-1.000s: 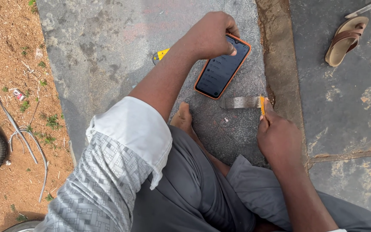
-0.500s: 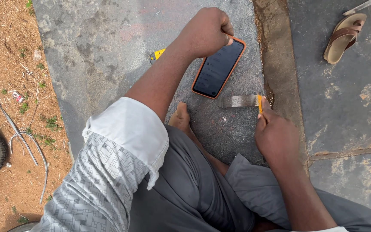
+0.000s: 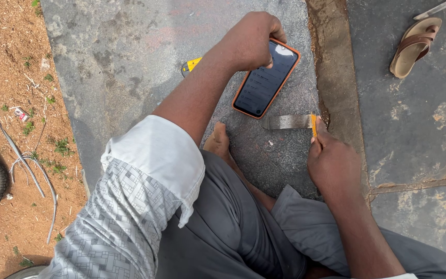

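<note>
My left hand grips the phone by its top edge on the stone slab — slick, fragile glass. My right hand grips the scraper — stiff, light — by its orange handle.

On the stone slab, the phone lies near the right edge, the scraper just before it; a sandal lies beyond that edge.
</note>
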